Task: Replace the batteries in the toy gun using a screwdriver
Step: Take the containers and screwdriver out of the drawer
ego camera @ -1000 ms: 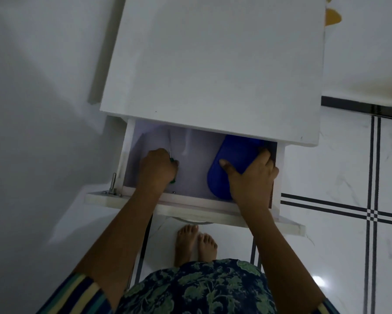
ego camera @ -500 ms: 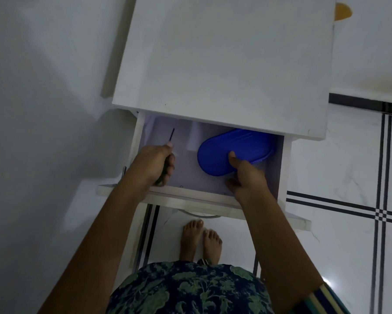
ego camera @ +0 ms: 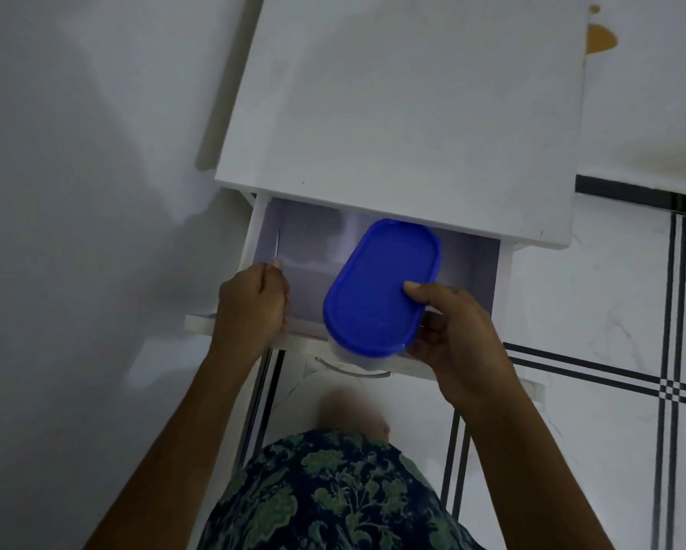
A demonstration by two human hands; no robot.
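Our right hand gripped the clear oval plastic box with the blue lid, thumb on top, holding it over the front edge of the open white drawer. Our left hand was curled round what looked like a slim metal-shafted screwdriver, its tip pointing along the drawer's left wall.

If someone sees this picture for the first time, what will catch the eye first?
The blue-lidded container stands out most: the right hand holds it over the front edge of the open drawer. At the drawer's left side, the left hand grips a screwdriver, of which only the thin shaft shows.
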